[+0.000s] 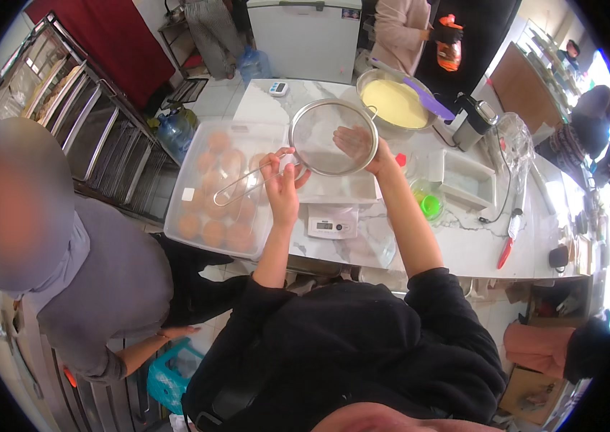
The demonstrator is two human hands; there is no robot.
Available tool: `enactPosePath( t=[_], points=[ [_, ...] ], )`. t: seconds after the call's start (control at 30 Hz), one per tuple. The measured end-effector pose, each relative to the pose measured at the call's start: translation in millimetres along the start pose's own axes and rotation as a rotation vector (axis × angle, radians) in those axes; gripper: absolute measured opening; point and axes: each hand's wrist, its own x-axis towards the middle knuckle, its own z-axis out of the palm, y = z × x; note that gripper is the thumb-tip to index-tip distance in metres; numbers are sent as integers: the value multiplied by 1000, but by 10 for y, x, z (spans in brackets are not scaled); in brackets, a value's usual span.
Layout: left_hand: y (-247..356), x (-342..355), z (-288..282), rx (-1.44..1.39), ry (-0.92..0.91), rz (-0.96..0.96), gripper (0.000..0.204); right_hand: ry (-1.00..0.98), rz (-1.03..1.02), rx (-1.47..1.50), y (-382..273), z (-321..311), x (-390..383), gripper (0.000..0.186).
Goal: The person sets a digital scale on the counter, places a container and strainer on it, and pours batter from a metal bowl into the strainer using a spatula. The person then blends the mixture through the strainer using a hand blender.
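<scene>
My left hand [281, 183] grips a round metal sieve [318, 133] near its wire handle, left of the scale. My right hand [362, 147] is behind the sieve, fingers stretched out, seen through the mesh; whether it touches the mesh I cannot tell. Beneath are a pale rectangular container [341, 187] and a white digital scale [332, 232]. A translucent lidded box [182, 201] of round brown items stands to the left. To the right are a bowl of yellow batter [391, 101] with a purple spatula [427, 101], a green cup [431, 207] and a rectangular pan [467, 187].
A co-worker [103, 273] stands close at my left; another [398, 36] holds a bottle beyond the marble table [413, 248]. A small timer [278, 88], a mixer [474, 126] and a red-handled knife [506, 252] lie on the table. A tray rack [96, 129] stands back left.
</scene>
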Motion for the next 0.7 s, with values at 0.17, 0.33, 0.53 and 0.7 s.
enactPosePath(
  t=[0.17, 0.33, 0.53, 0.7],
  points=[
    [16, 273, 103, -16, 6, 43, 23, 4, -34, -155, -326, -177, 296, 22],
    [89, 493, 51, -99, 38, 147, 23, -158, -284, -568, -566, -206, 390, 33],
    [240, 483, -13, -63, 3, 16, 19, -95, 40, -560, -687, 230, -42, 63],
    [294, 326, 9, -69, -94, -105, 23, -288, 26, -863, -486, 488, -452, 52]
  ],
)
